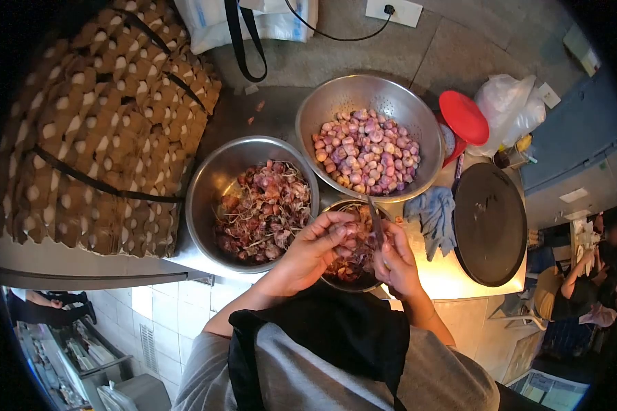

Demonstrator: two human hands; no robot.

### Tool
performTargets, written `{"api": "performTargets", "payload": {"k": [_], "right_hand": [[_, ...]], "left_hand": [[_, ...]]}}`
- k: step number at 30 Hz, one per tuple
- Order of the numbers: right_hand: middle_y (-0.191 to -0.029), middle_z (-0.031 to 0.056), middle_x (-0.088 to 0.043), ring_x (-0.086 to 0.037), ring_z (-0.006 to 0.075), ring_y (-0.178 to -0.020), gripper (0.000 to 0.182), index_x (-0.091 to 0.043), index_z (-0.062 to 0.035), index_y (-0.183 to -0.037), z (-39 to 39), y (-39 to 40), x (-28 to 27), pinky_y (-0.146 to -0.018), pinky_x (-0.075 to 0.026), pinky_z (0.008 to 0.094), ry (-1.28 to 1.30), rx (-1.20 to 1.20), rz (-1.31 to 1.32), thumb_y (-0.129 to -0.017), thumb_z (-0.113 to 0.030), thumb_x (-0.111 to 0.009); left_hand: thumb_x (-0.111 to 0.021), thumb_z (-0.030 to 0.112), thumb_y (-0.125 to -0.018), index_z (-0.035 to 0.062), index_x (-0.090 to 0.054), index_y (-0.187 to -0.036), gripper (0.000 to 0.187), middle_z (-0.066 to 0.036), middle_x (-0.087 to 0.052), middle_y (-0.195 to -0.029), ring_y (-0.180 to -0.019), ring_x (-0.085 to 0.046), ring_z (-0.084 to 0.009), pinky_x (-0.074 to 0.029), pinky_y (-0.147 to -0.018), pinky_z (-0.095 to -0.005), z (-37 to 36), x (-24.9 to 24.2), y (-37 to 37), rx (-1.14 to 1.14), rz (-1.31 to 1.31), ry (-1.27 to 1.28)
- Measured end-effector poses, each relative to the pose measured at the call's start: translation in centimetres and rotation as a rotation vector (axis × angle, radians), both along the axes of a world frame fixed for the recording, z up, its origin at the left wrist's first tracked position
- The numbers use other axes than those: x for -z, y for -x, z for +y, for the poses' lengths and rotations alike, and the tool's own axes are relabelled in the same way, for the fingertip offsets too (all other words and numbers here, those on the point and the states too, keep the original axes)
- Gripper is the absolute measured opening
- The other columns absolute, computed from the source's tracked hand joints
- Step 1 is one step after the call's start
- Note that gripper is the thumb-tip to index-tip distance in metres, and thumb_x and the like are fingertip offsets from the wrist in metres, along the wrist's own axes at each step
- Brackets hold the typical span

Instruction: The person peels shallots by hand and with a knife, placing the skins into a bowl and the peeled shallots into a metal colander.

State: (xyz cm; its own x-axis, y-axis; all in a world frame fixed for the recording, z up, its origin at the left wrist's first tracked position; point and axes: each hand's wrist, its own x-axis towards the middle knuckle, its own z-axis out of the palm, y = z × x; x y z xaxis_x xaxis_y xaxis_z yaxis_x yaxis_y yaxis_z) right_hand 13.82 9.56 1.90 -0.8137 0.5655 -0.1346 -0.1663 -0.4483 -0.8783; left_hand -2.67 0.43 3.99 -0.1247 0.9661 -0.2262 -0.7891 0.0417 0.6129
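My left hand (317, 248) is closed around a small reddish shallot (350, 236), partly hidden by the fingers. My right hand (395, 264) grips a small knife (376, 222), its blade pointing up and away from me, close to the shallot. Both hands are above a smaller metal bowl (353, 284) with loose skins in it. Left of it, a metal bowl (199, 236) holds unpeeled shallots (264, 212) with stringy roots. Behind my hands, a large metal colander (308, 116) holds peeled pink and purple shallots (370, 151).
Stacked egg trays (110, 137) stand at the left. On the right are a blue-grey cloth (430, 218), a round black pan (490, 226), a red scale (463, 118) and a plastic bag (509, 109). Other people are at the lower right and lower left.
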Motion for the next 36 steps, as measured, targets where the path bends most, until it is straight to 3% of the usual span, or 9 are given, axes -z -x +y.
{"api": "performTargets", "payload": {"k": [3,7,11,14,20,22,25,28,36], "right_hand": [[-0.059,-0.0047,-0.036,-0.030,0.0052,-0.045,0.049,-0.021,-0.0085,-0.135,-0.7,-0.6,0.0,-0.042,-0.026,0.0178,-0.110,-0.114,0.058,-0.091,-0.017,-0.040],[-0.057,-0.0044,-0.034,-0.031,0.0046,-0.046,0.050,-0.024,-0.0019,-0.133,-1.8,-0.3,0.0,-0.043,-0.024,0.0184,-0.255,-0.104,-0.060,-0.090,-0.020,-0.042],[-0.105,0.0088,-0.051,-0.048,0.0114,-0.087,0.048,-0.028,-0.0009,-0.131,-1.6,-0.5,0.5,-0.081,-0.037,0.0238,-0.444,-0.069,-0.161,-0.089,-0.013,-0.045],[-0.117,0.0118,-0.046,-0.045,0.0145,-0.099,0.046,-0.031,0.0011,-0.128,-2.0,0.0,0.5,-0.090,-0.033,0.0273,-0.470,-0.006,-0.114,-0.088,-0.013,-0.047],[-0.092,0.0052,-0.049,-0.046,0.0105,-0.074,0.034,-0.035,-0.0016,-0.117,-1.5,0.8,0.3,-0.067,-0.039,0.0222,-0.386,0.048,-0.101,-0.087,-0.013,-0.048],[-0.081,0.0011,-0.046,-0.041,0.0065,-0.060,0.030,-0.035,-0.0041,-0.113,-1.6,1.1,-0.2,-0.052,-0.036,0.0182,-0.161,0.025,-0.025,-0.088,-0.014,-0.047],[-0.071,-0.0025,-0.040,-0.030,0.0027,-0.049,0.024,-0.035,-0.0065,-0.108,-1.2,1.8,-0.1,-0.042,-0.024,0.0162,-0.147,0.043,0.087,-0.088,-0.015,-0.046],[-0.066,-0.0027,-0.038,-0.032,0.0037,-0.049,0.021,-0.035,-0.0067,-0.105,-0.8,1.5,-0.8,-0.042,-0.026,0.0172,0.053,0.015,0.118,-0.089,-0.015,-0.045],[-0.063,-0.0022,-0.036,-0.031,0.0046,-0.048,0.019,-0.035,-0.0073,-0.104,-1.2,1.7,-0.3,-0.042,-0.026,0.0177,-0.108,0.044,0.048,-0.090,-0.018,-0.043]], "left_hand": [[-0.051,0.011,-0.086,0.0064,-0.048,-0.107,0.022,-0.001,-0.052,-0.096,-0.085,-0.051,-0.0092,-0.042,-0.075,-0.0238,0.1,0.1,-0.3,-0.016,-0.029,-0.014],[-0.053,0.008,-0.085,0.0061,-0.050,-0.102,0.017,-0.001,-0.052,-0.092,-0.085,-0.051,-0.0096,-0.044,-0.074,-0.0244,0.1,-0.5,-0.8,-0.085,0.061,0.016],[-0.057,0.003,-0.081,0.0037,-0.051,-0.096,0.016,-0.003,-0.054,-0.091,-0.081,-0.053,-0.0096,-0.047,-0.071,-0.0236,0.1,-0.2,-1.4,-0.217,0.135,0.021],[-0.059,0.001,-0.079,0.0021,-0.052,-0.094,0.016,-0.004,-0.056,-0.088,-0.078,-0.054,-0.0091,-0.048,-0.070,-0.0228,0.1,-0.4,-1.6,-0.277,0.245,0.007],[-0.059,0.000,-0.078,0.0009,-0.052,-0.095,0.018,-0.004,-0.057,-0.085,-0.077,-0.055,-0.0086,-0.047,-0.072,-0.0220,0.0,0.1,-2.1,-0.265,0.454,-0.006],[-0.059,0.000,-0.078,0.0005,-0.051,-0.098,0.021,-0.004,-0.057,-0.087,-0.081,-0.054,-0.0087,-0.046,-0.074,-0.0219,0.0,0.3,-2.2,-0.234,0.479,-0.014],[-0.056,-0.003,-0.079,0.0014,-0.048,-0.103,0.026,-0.005,-0.056,-0.094,-0.090,-0.052,-0.0101,-0.043,-0.081,-0.0248,0.2,0.5,-2.3,-0.234,0.534,-0.047],[-0.056,-0.001,-0.080,0.0011,-0.047,-0.107,0.029,-0.006,-0.054,-0.099,-0.096,-0.050,-0.0108,-0.041,-0.085,-0.0257,0.5,-0.6,-2.3,-0.226,0.348,-0.019],[-0.057,0.003,-0.080,0.0022,-0.045,-0.111,0.033,-0.005,-0.054,-0.098,-0.095,-0.050,-0.0097,-0.040,-0.084,-0.0233,0.6,1.4,-1.6,-0.102,0.626,0.013]]}}
